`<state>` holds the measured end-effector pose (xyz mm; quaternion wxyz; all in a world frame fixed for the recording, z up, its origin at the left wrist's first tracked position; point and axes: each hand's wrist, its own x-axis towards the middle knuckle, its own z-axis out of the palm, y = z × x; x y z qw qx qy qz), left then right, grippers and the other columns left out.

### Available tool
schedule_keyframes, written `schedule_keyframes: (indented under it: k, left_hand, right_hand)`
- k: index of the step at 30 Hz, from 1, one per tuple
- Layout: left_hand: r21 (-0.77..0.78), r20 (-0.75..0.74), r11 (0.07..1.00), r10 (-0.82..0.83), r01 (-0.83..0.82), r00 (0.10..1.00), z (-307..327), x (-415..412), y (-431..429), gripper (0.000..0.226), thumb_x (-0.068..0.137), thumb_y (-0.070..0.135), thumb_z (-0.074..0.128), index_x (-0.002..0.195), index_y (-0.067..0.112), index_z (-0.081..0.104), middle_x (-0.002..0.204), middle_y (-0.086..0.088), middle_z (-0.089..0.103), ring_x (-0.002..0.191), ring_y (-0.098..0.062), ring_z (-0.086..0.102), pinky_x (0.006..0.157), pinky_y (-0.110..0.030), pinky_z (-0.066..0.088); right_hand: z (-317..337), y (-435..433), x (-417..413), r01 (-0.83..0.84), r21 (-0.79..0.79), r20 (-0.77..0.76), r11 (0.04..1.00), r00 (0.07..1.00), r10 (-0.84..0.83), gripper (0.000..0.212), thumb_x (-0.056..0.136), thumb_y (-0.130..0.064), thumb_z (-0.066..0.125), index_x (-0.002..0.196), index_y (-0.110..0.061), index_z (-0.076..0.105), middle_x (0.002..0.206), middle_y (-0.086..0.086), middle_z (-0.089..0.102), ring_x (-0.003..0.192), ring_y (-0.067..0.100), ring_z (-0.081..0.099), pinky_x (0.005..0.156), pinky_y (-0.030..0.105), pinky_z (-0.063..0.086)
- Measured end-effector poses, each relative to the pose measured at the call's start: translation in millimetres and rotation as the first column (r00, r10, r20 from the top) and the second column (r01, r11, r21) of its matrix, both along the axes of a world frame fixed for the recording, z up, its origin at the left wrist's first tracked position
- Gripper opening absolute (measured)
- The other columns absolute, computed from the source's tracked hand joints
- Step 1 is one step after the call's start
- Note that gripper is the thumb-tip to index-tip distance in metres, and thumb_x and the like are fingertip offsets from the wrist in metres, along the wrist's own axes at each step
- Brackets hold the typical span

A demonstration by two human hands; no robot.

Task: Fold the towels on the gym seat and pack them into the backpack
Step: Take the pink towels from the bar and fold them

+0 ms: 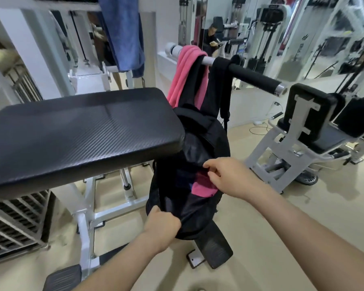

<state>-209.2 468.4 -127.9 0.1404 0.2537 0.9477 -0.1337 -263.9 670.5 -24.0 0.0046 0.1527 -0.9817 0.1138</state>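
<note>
A black backpack (200,143) hangs by its straps from a padded bar (252,77) beside the black gym seat (82,131). Its top is open, and a folded pink towel (202,186) and something dark blue lie inside. My left hand (162,222) grips the near rim of the opening. My right hand (225,175) pinches the far rim just above the pink towel. Another pink towel (185,72) hangs over the bar above the bag. A blue towel (124,32) hangs from the machine frame at the top.
White machine legs and black footplates (214,248) stand under the backpack. A phone (194,261) lies on the beige floor beside a footplate. A second seat machine (307,131) stands at the right. A metal grille (11,223) is at the lower left.
</note>
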Motion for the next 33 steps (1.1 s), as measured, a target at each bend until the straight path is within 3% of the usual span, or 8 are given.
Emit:
schedule_keyframes:
  k: [7,10,15,18,20,24,28,33]
  left_hand:
    - [0.231,0.217,0.953,0.147,-0.197,0.965,27,-41,22,0.021,0.081,0.006,0.044,0.086,0.016,0.061,0.089,-0.008,0.065,0.083,-0.032,0.058,0.069,-0.035,0.046]
    - [0.467,0.095,0.876,0.083,-0.118,0.992,74,-67,48,0.027,0.087,0.017,0.041,0.100,0.028,0.063,0.104,0.007,0.067,0.097,-0.018,0.059,0.084,-0.032,0.049]
    - [0.804,-0.306,0.591,0.324,0.061,0.895,174,-129,80,0.031,0.090,0.014,0.049,0.110,0.029,0.068,0.109,0.013,0.069,0.101,-0.008,0.060,0.089,-0.028,0.047]
    - [0.911,-0.234,0.412,0.546,-0.014,0.805,207,-191,86,0.037,0.088,0.010,0.049,0.116,0.027,0.067,0.113,0.011,0.067,0.105,-0.007,0.059,0.091,-0.023,0.044]
    - [0.938,-0.144,0.335,0.615,-0.092,0.775,219,-233,89,0.041,0.086,0.009,0.048,0.120,0.026,0.063,0.119,0.006,0.064,0.110,-0.013,0.058,0.094,-0.029,0.045]
    - [0.842,-0.172,0.488,0.645,-0.229,0.745,223,-294,86,0.043,0.083,0.009,0.050,0.124,0.017,0.062,0.123,-0.009,0.053,0.117,-0.029,0.050,0.102,-0.039,0.039]
    - [0.728,-0.082,0.559,0.646,-0.397,0.759,214,-328,86,0.035,0.077,0.009,0.055,0.111,0.011,0.063,0.119,-0.013,0.054,0.107,-0.037,0.054,0.091,-0.040,0.045]
    - [0.952,0.228,-0.006,0.679,-0.305,0.698,210,-315,83,0.034,0.076,0.013,0.064,0.110,0.018,0.068,0.103,0.001,0.071,0.092,-0.012,0.066,0.078,-0.020,0.051]
  right_hand:
    - [100,17,-35,-0.145,0.088,-0.292,0.986,0.942,0.164,0.030,0.095,-0.028,0.042,0.119,-0.027,0.059,0.098,-0.004,0.063,0.095,0.022,0.059,0.073,0.038,0.051]
    - [141,24,-60,-0.211,0.128,-0.355,0.969,0.903,0.243,0.030,0.095,-0.030,0.045,0.122,-0.028,0.058,0.104,-0.003,0.063,0.100,0.021,0.057,0.079,0.042,0.051]
    - [197,39,-116,-0.309,0.156,-0.354,0.938,0.869,0.345,0.030,0.093,-0.027,0.051,0.120,-0.024,0.061,0.108,-0.003,0.065,0.099,0.019,0.058,0.081,0.035,0.050]
    - [215,42,-164,-0.359,0.086,-0.213,0.929,0.905,0.369,0.030,0.092,-0.025,0.054,0.121,-0.024,0.060,0.112,-0.009,0.064,0.101,0.009,0.058,0.087,0.026,0.048]
    - [220,39,-199,-0.398,-0.008,-0.088,0.917,0.914,0.396,0.025,0.091,-0.022,0.056,0.116,-0.028,0.057,0.098,-0.022,0.058,0.085,-0.008,0.055,0.071,0.008,0.040]
    - [204,20,-257,-0.382,-0.110,-0.015,0.918,0.924,0.382,0.030,0.086,-0.008,0.057,0.111,-0.021,0.049,0.092,-0.015,0.053,0.091,0.009,0.056,0.066,0.008,0.038]
    - [184,-2,-296,-0.350,0.047,-0.034,0.936,0.936,0.352,0.071,0.084,-0.003,0.053,0.146,-0.020,0.023,0.133,0.005,0.045,0.123,0.028,0.047,0.090,0.039,0.047]
    - [168,-18,-307,-0.225,0.147,-0.391,0.963,0.881,0.266,0.029,0.091,-0.012,0.049,0.119,-0.020,0.054,0.113,0.007,0.052,0.104,0.030,0.057,0.069,0.033,0.038]
